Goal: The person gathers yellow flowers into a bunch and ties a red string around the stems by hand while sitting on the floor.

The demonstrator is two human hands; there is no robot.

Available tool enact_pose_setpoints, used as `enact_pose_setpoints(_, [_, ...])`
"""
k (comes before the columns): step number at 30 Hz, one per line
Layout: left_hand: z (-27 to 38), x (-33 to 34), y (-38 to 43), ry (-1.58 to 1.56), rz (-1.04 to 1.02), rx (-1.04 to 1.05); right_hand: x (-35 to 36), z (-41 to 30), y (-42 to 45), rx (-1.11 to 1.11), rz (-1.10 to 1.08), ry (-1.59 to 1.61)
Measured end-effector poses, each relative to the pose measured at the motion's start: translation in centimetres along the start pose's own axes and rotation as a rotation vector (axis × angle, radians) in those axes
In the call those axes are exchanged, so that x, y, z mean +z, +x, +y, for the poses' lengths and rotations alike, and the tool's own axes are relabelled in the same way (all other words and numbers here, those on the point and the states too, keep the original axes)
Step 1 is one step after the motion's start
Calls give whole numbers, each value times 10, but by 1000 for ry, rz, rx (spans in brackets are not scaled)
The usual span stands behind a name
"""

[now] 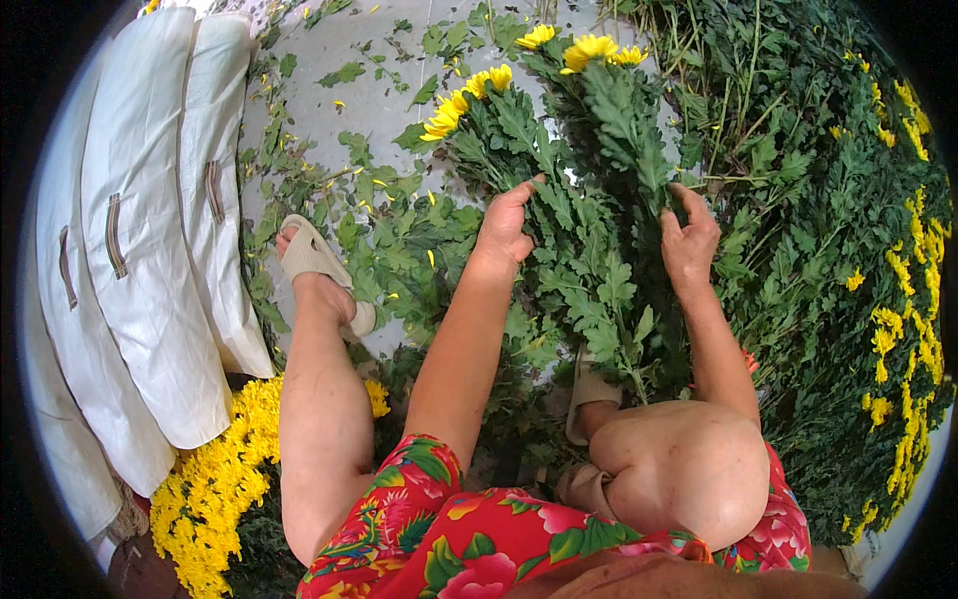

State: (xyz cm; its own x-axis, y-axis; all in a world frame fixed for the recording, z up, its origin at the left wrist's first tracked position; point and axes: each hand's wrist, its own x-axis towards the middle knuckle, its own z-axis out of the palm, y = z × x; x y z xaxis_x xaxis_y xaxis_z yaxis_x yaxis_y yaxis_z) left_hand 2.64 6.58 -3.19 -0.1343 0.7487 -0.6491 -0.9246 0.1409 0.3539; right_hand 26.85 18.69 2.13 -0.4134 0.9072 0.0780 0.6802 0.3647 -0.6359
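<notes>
My left hand (509, 224) is closed around the leafy stems of a small bunch of yellow chrysanthemums (524, 131). Its flower heads point up and to the left, and its stems slant down towards my right knee. To the right, my right hand (690, 238) grips a second leafy chrysanthemum bunch (625, 120), whose yellow blooms face the far side. The fingertips of both hands are partly hidden by foliage. Between the hands, leaves from the two bunches lie close together, so where one ends is hard to tell.
A deep heap of chrysanthemum stems (808, 247) fills the right side. White woven bags (150, 187) with striped handles stand at the left. Below them is a dense mass of yellow chrysanthemums (217, 479). Loose leaves (412, 247) and petals litter the grey floor (337, 45) around my sandal (314, 254).
</notes>
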Motion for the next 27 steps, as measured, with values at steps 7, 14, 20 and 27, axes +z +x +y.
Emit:
enact_pose_setpoints(7, [0,-1,-2,28,56,-3,8,-24,7,207,-374,-384])
enact_pose_setpoints(14, [-2,-19,7,32,56,18,19,-31,-10,143,-124,136])
enact_pose_setpoints(20, [-1,3,-3,27,79,-11,20,-45,-26,261,-233,304])
enact_pose_setpoints(27, [-2,1,-2,-21,45,15,41,-46,-41,-79,-132,242])
